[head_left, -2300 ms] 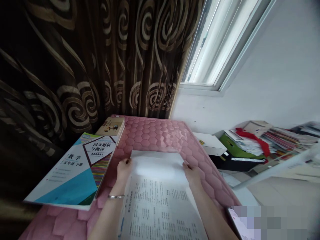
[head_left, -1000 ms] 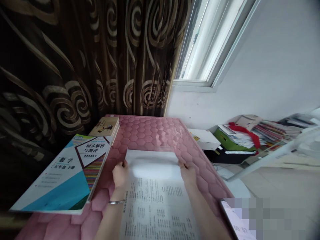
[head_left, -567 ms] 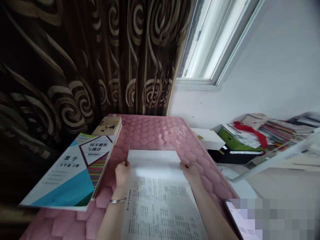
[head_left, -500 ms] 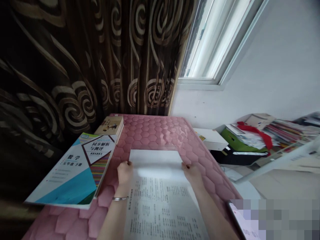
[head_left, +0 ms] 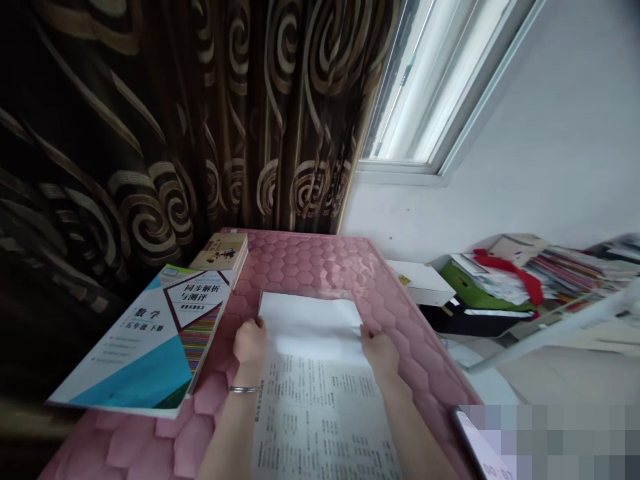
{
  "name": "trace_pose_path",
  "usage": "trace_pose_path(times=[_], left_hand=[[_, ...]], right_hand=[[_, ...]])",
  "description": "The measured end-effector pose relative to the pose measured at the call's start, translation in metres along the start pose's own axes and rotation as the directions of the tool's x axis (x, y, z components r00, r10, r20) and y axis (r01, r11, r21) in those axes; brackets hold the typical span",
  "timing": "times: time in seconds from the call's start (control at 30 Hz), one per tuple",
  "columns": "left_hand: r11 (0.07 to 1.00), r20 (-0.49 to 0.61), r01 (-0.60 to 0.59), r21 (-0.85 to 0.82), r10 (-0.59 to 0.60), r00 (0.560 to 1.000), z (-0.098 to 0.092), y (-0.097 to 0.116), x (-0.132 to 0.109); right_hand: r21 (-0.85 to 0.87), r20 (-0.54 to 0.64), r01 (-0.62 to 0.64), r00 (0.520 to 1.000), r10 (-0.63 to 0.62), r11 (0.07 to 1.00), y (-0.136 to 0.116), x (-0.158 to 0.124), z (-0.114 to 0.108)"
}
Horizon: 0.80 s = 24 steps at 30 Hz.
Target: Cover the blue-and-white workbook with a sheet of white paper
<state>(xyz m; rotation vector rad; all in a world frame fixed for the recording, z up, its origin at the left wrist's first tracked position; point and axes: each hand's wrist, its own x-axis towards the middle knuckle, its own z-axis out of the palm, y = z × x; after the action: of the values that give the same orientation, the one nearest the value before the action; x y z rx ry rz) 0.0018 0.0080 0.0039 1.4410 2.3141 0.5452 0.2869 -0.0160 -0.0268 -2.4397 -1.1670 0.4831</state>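
A printed sheet of paper (head_left: 320,407) stretches between my two hands, its far part blank and bent, the near part covered in small rows of text. My left hand (head_left: 250,343) pinches its left edge; a silver bangle (head_left: 245,389) circles that wrist. On the opposite edge, my right hand (head_left: 381,350) is closed on the paper, thumb on top. The sheet's near end runs out of the frame. Left of my left hand lies a workbook (head_left: 145,340) with a blue and white cover, on top of other books.
A pink quilted cover (head_left: 300,257) spreads under everything. Behind the workbook is a tan book stack (head_left: 220,253). A phone (head_left: 483,447) lies at the lower right. Beyond the right edge are a white box (head_left: 423,280) and piled papers (head_left: 565,270). A patterned curtain (head_left: 280,120) hangs behind.
The paper's far edge has risen slightly and looks more wavy. My right hand has moved a little to the left with its edge. Both hands keep their hold.
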Motion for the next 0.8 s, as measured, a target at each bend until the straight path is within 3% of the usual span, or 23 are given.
trace_pose_path(times=[0.17,0.3,0.63,0.8], left_hand=[[0.975,-0.012,-0.148,-0.164,0.148,0.989,0.0,-0.015,-0.002],[0.969,-0.056,-0.144,-0.2,0.136,0.989,0.005,-0.02,-0.008],[0.991,-0.131,-0.079,-0.106,0.065,0.989,0.009,-0.009,-0.016],[0.969,-0.116,-0.101,-0.227,0.076,0.99,0.005,-0.015,-0.017]], right_hand=[[0.325,-0.005,0.041,0.999,-0.041,0.945,0.007,0.007,-0.004],[0.498,-0.061,0.066,0.997,-0.041,0.865,0.007,0.003,-0.002],[0.093,-0.09,0.047,0.995,-0.039,0.995,-0.003,-0.004,0.003],[0.141,-0.09,0.056,0.995,-0.044,0.988,-0.002,-0.004,0.001]])
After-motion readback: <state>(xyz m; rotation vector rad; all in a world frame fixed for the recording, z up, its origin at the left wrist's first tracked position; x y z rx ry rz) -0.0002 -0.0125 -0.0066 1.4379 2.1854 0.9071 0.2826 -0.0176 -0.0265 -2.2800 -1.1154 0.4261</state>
